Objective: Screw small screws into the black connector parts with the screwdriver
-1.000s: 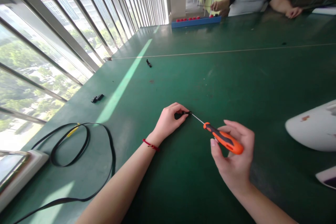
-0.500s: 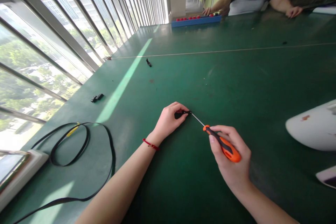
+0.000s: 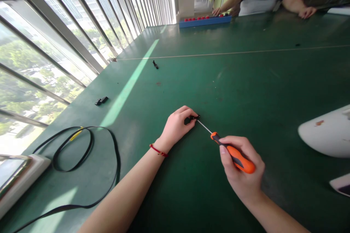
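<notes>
Near the middle of the green tabletop [image 3: 175,80], my left hand [image 3: 179,125] pinches a small black part [image 3: 188,119] between thumb and fingers. Most of that part is covered by the fingers, so its exact kind cannot be made out. In my right hand [image 3: 243,164] is a screwdriver [image 3: 237,157] with an orange and black handle, my fingers wrapped round its grip. Its thin metal shaft points up and left, and the tip meets or nearly meets the black part beside my left fingertips.
Two small black pieces, one nearer [image 3: 101,101] and one farther [image 3: 155,64], lie to the left. A black strap [image 3: 117,153] coils at lower left beside a white-edged object [image 3: 30,174]. White rounded objects [image 3: 325,134] stand right. Across the table, a person [image 3: 259,2] touches a blue rack [image 3: 205,22].
The screwdriver handle has turned about its axis and shifted slightly right and down with my right hand. My left hand still pinches the black part, nearly in place.
</notes>
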### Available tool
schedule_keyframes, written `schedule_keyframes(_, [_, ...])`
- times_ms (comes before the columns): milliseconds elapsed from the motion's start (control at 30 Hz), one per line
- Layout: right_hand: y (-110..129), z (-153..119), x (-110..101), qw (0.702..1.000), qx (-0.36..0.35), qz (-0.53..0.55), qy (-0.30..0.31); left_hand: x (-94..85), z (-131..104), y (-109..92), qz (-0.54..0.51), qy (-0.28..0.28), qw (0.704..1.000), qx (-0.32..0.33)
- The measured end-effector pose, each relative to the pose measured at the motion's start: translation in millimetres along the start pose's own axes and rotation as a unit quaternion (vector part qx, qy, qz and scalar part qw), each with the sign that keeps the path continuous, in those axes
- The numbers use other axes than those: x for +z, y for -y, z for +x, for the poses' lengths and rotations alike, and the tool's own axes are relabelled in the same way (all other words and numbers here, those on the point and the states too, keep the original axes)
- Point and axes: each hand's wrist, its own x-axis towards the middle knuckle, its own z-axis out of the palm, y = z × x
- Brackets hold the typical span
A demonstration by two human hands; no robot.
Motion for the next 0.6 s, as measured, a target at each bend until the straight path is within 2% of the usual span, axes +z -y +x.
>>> schedule_keyframes(600, [-0.1, 1.1, 0.9, 0.999, 0.015, 0.013, 0.045, 1.7, -1.4, 1.5, -0.003, -0.001, 1.0, 0.008])
